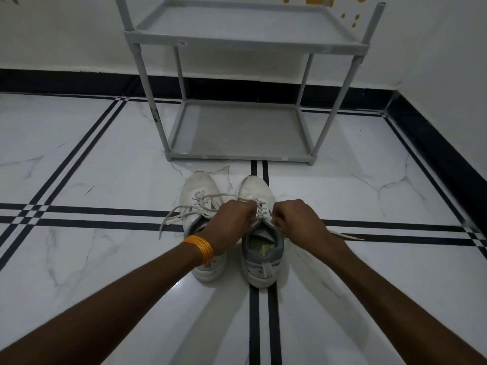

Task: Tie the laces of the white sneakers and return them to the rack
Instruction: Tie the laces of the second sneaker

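Right now, from the head camera, both hands are working at the right sneaker (259,233), which stands on the floor (79,180) beside the left sneaker (200,206), toes pointing at the rack (239,127) just beyond them. The left hand (232,222), with an orange bangle (199,247) at the wrist, is curled closed over the lacing; the right hand (295,219) is likewise closed, pinching what looks like a lace end near the shoe's tongue. One lace end (345,236) trails flat on the tiles to the right, and the left sneaker's laces (171,219) lie loose and untied across its side. By my reading, tying of the right shoe is under way and no knot shows yet; the next move calls for crossing and pulling the two ends snug, then forming the bow, and the left shoe waits its turn.

As for the room, the floor is glossy white marbled tile with black inlaid stripes, meeting a black skirting and pale walls. Both grey shelves of the rack stand bare
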Available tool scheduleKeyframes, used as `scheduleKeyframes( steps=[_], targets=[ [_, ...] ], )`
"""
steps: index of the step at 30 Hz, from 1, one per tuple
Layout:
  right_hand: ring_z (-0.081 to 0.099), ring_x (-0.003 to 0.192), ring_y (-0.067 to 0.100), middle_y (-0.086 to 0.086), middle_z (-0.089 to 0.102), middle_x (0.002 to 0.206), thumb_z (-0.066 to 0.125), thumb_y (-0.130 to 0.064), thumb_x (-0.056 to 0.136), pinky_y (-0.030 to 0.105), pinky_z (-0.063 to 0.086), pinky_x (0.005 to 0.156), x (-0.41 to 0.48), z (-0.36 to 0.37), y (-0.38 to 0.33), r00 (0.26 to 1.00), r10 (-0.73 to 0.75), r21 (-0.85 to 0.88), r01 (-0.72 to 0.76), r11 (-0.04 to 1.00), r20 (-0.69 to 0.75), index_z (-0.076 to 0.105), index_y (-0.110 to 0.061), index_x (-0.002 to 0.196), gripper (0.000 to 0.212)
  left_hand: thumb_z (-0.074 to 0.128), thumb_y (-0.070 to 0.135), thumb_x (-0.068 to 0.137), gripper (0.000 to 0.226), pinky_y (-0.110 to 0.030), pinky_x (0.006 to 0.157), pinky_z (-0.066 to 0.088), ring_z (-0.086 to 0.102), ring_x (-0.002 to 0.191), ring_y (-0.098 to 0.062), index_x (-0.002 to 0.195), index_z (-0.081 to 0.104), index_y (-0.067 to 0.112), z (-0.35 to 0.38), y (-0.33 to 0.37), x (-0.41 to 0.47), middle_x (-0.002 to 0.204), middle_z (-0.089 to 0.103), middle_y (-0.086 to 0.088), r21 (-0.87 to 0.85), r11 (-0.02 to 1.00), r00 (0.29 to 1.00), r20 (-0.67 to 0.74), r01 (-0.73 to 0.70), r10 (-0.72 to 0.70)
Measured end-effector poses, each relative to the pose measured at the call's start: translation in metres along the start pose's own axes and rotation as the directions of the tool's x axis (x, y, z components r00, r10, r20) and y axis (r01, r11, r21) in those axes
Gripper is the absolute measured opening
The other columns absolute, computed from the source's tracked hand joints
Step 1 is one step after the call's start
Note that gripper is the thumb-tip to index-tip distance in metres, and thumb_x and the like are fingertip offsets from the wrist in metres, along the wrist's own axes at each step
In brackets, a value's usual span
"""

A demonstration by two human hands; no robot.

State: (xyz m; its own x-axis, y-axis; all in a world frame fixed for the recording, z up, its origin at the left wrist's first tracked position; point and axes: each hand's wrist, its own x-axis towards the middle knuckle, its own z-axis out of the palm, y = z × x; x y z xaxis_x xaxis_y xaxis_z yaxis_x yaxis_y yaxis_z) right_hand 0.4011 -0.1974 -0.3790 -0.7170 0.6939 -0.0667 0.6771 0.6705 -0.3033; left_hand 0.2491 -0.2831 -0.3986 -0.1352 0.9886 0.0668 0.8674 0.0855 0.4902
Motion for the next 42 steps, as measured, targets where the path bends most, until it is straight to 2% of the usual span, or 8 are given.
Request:
scheduleKeyframes(
  steps=[8,16,22,26,30,33,38,42],
  targets=[
    [0.063,0.095,0.036,0.018,0.066,0.109,0.054,-0.016,0.092,0.029,0.030,0.066,-0.016,0.007,0.012,0.986,-0.150,-0.242,0.164,0.956,0.079,0.043,-0.004,0.124,0.036,0.061,0.012,0.088,0.025,-0.026,0.070,0.033,0.060,0.095,-0.029,0.114,0.059,0.011,-0.014,-0.002,-0.007,0.110,0.065,-0.010,0.230,0.956,0.983,0.081,-0.181,0.166],
    [0.062,0.091,0.039,0.020,0.068,0.104,0.053,-0.018,0.092,0.033,0.034,0.066,-0.011,0.017,0.019,0.986,-0.142,-0.198,0.156,0.968,0.082,0.051,-0.005,0.114,0.026,0.055,0.010,0.091,0.039,-0.035,0.081,0.045,0.059,0.103,-0.030,0.130,0.051,0.011,-0.013,-0.004,-0.007,0.117,0.063,-0.013,0.315,0.937,0.983,0.153,-0.148,0.103],
    [0.060,0.083,0.023,0.003,0.066,0.088,0.048,-0.020,0.096,0.032,0.043,0.070,-0.008,0.005,0.029,0.973,0.066,0.411,-0.154,0.899,0.220,0.061,-0.009,0.089,0.018,0.053,0.022,0.092,0.016,-0.033,0.073,0.047,0.061,0.084,-0.027,0.096,0.064,0.010,-0.025,-0.005,-0.003,0.092,0.069,-0.011,0.363,0.932,0.995,0.100,-0.007,-0.031],
    [0.065,0.098,0.020,0.010,0.072,0.104,0.057,-0.024,0.093,0.034,0.049,0.090,-0.008,-0.006,0.020,0.975,0.104,0.840,-0.224,0.495,0.198,0.069,-0.003,0.096,0.025,0.055,0.032,0.093,0.029,-0.030,0.069,0.045,0.061,0.083,-0.017,0.075,0.066,0.013,-0.038,-0.006,0.001,0.084,0.067,0.001,-0.180,0.951,0.967,0.095,0.252,-0.238],
    [0.066,0.105,0.028,0.008,0.074,0.108,0.053,-0.029,0.096,0.043,0.054,0.092,-0.005,0.009,0.004,0.971,0.174,0.947,-0.207,0.245,0.167,0.068,-0.006,0.104,0.029,0.055,0.029,0.096,0.028,-0.028,0.082,0.049,0.064,0.091,-0.006,0.090,0.071,0.007,-0.025,0.014,-0.004,0.097,0.073,-0.001,-0.761,0.583,0.940,0.102,0.284,-0.324],
    [0.068,0.102,0.032,0.014,0.072,0.107,0.056,-0.020,0.095,0.044,0.056,0.090,-0.003,0.019,0.000,0.964,0.230,0.975,-0.167,0.150,0.130,0.067,-0.005,0.106,0.021,0.056,0.025,0.096,0.025,-0.030,0.084,0.056,0.071,0.094,-0.014,0.099,0.072,0.006,-0.008,0.019,-0.007,0.097,0.075,-0.005,-0.867,0.452,0.934,0.042,0.211,-0.355],
    [0.071,0.095,0.028,0.012,0.073,0.102,0.063,-0.012,0.090,0.041,0.058,0.087,0.003,0.027,0.002,0.936,0.346,0.954,-0.160,0.252,0.066,0.072,-0.009,0.104,0.016,0.056,0.020,0.097,0.022,-0.024,0.071,0.060,0.072,0.091,-0.018,0.104,0.071,0.004,0.004,0.017,-0.001,0.100,0.073,-0.010,-0.864,0.470,0.926,-0.015,0.178,-0.378],
    [0.072,0.093,0.026,0.013,0.073,0.104,0.063,-0.007,0.090,0.038,0.058,0.087,0.006,0.027,0.004,0.941,0.325,0.970,-0.160,0.181,0.094,0.072,-0.009,0.104,0.017,0.054,0.015,0.097,0.021,-0.024,0.068,0.060,0.071,0.089,-0.017,0.108,0.070,0.006,0.008,0.015,0.001,0.102,0.072,-0.010,-0.867,0.459,0.918,-0.005,0.193,-0.396]
  ],
)
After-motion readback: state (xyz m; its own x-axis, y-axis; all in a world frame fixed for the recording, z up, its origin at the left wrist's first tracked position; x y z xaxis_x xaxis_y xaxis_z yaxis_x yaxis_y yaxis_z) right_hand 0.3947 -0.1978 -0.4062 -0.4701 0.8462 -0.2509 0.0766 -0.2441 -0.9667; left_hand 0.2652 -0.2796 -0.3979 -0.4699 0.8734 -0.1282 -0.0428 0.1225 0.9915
